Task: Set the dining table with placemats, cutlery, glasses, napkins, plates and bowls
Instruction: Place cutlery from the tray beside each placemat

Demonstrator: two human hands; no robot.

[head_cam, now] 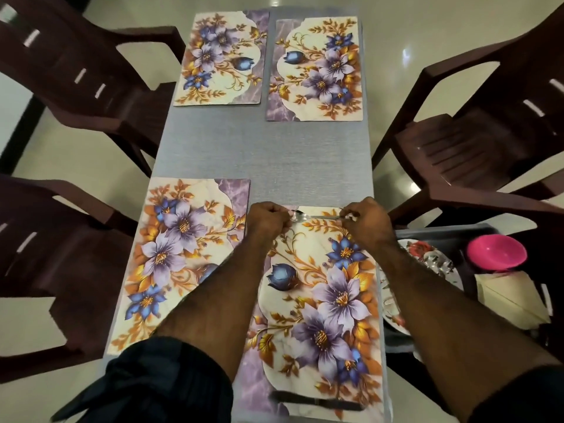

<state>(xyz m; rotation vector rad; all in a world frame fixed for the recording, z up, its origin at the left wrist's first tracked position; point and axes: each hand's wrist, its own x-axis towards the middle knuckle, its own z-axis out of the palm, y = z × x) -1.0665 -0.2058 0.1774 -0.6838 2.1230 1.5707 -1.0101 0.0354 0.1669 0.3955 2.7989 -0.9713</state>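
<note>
Several floral placemats lie on the grey table [265, 154]: near left [180, 257], near right [329, 300], far left [219, 59] and far right [317, 71]. A metal spoon [308, 217] lies crosswise at the far edge of the near right placemat. My left hand [268, 219] pinches its bowl end. My right hand [364, 222] pinches its handle end. A dark flat thing, perhaps cutlery [317, 399], lies at the near edge of that placemat, too blurred to name.
Dark brown plastic chairs stand around the table, two at the left [76, 71], [45, 254] and one at the right [476, 141]. At the near right a dark tray [427, 343] holds floral plates [427, 254], a pink bowl [496, 250] and folded napkins [512, 297].
</note>
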